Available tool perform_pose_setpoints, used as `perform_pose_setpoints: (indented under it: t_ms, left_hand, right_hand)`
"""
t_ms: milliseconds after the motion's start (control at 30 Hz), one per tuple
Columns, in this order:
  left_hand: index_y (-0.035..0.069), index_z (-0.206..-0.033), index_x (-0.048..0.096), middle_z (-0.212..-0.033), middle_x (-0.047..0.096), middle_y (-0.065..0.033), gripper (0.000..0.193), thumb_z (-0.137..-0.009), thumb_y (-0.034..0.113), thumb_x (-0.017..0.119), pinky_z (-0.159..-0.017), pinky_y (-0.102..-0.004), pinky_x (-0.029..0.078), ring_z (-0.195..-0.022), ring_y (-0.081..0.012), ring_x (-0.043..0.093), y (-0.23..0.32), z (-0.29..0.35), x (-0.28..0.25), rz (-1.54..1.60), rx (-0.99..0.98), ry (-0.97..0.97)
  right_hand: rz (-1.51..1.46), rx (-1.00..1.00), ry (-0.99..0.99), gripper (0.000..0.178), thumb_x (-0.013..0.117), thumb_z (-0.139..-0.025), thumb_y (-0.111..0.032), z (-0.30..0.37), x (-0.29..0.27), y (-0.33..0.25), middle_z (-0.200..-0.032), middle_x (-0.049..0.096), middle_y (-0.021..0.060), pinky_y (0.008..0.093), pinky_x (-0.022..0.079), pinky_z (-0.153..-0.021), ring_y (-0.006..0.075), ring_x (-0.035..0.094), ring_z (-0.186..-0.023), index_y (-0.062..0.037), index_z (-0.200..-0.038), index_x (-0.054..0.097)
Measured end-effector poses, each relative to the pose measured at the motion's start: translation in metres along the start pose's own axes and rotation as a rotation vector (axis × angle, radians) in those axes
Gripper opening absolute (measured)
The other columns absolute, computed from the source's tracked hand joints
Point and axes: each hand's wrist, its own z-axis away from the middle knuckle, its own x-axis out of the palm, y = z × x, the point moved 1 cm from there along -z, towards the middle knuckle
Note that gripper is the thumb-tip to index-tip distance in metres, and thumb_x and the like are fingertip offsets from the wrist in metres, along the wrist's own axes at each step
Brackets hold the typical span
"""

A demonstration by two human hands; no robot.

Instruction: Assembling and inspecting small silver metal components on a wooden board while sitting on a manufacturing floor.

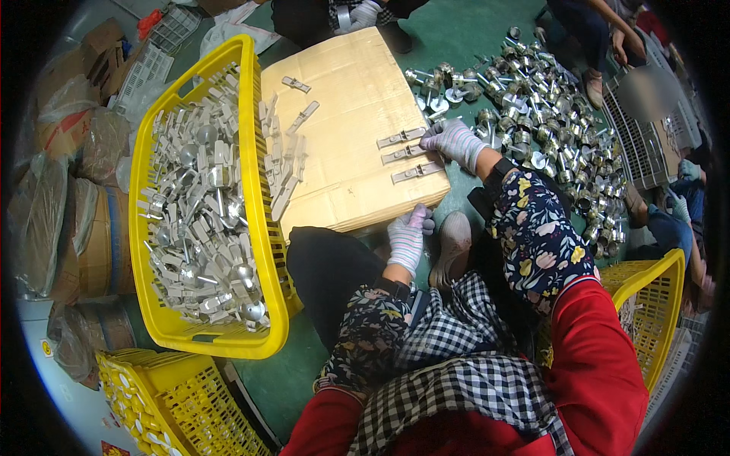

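My checked apron [456,380] below, my gloved left hand [408,237] rests curled and empty while my right hand [455,141] fingers pinch a stiff, light metal latch plate [402,138] by its end.

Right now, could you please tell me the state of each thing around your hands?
left hand: gloved, fingers curled at the cardboard box edge
right hand: gloved, resting on metal plates
cardboard box: closed, flat
three metal plates: lying in a row
yellow basket: full of metal parts
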Motion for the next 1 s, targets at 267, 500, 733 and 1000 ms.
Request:
perform_pose_setpoints:
  t_ms: [267,500,733,1000]
  left_hand:
    - [0.000,-0.083,0.062,-0.067,0.061,-0.0063,0.035,-0.083,0.035,0.059,-0.055,-0.0238,0.045,-0.056,-0.0120,0.055,-0.005,-0.002,-0.002,-0.040,0.007,-0.009]
    - [0.000,-0.076,0.059,-0.060,0.054,-0.0010,0.031,-0.086,0.029,0.057,-0.048,-0.0194,0.039,-0.051,-0.0077,0.048,0.004,0.002,0.012,0.021,0.018,0.008]
    - [-0.002,-0.086,0.061,-0.073,0.061,-0.0063,0.034,-0.085,0.031,0.058,-0.054,-0.0243,0.045,-0.059,-0.0119,0.055,-0.013,-0.009,-0.005,-0.093,0.099,-0.002]
    - [0.000,-0.080,0.065,-0.067,0.062,-0.0079,0.033,-0.083,0.032,0.056,-0.060,-0.0285,0.044,-0.059,-0.0146,0.055,0.001,0.004,-0.002,-0.145,0.072,0.032]
  right_hand:
    - [0.436,-0.045,0.129,0.023,0.069,-0.068,-0.020,-0.003,0.004,-0.010,-0.070,0.063,0.0104,0.0313,0.048,-0.061,0.0195,0.059,-0.062,-0.0011,-0.079,0.063]
    - [0.659,-0.018,0.074,0.032,0.059,-0.069,-0.021,0.004,-0.002,-0.027,-0.091,0.062,0.0233,0.0371,0.048,-0.077,0.0335,0.061,-0.087,0.0035,-0.090,0.063]
    - [0.889,-0.048,0.117,0.034,0.053,-0.075,-0.017,0.010,0.014,-0.041,-0.100,0.059,0.0240,0.0373,0.046,-0.082,0.0324,0.058,-0.097,0.0048,-0.101,0.058]
    - [0.904,-0.063,0.152,0.030,0.057,-0.073,-0.022,0.012,0.018,-0.038,-0.092,0.060,0.0238,0.0403,0.046,-0.080,0.0354,0.059,-0.088,0.0008,-0.092,0.062]
